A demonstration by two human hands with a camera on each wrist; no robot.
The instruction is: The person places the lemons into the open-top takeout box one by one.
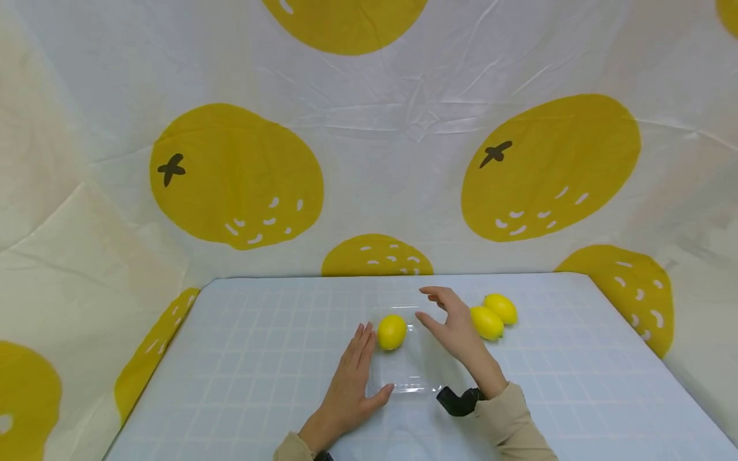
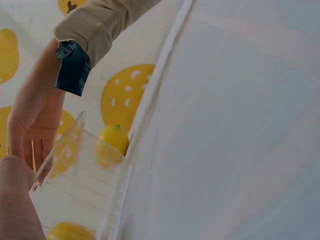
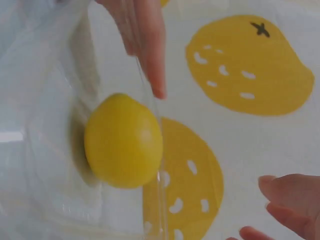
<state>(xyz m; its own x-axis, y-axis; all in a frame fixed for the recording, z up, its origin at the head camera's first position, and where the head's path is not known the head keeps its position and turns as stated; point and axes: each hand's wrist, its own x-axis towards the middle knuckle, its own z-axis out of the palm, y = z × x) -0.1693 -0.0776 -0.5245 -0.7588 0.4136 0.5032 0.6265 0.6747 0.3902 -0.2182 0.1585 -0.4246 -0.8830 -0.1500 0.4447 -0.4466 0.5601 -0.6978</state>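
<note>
The lemon (image 1: 392,332) in the clear tray (image 1: 410,366), set between the left and right edges of the table (image 1: 259,358), lies toward the tray's far-left corner, just right of the left hand (image 1: 353,381), whose grip holds nothing, its straight fingers along the tray's left edge and thumb by the near-left corner. Right of that lemon and apart from it, the right hand (image 1: 457,328) hangs by the tray's far-right corner, its grip spread with nothing between thumb and fingers; farther right, two more lemons (image 1: 487,324) rest side by side toward the table's far edge.
</note>
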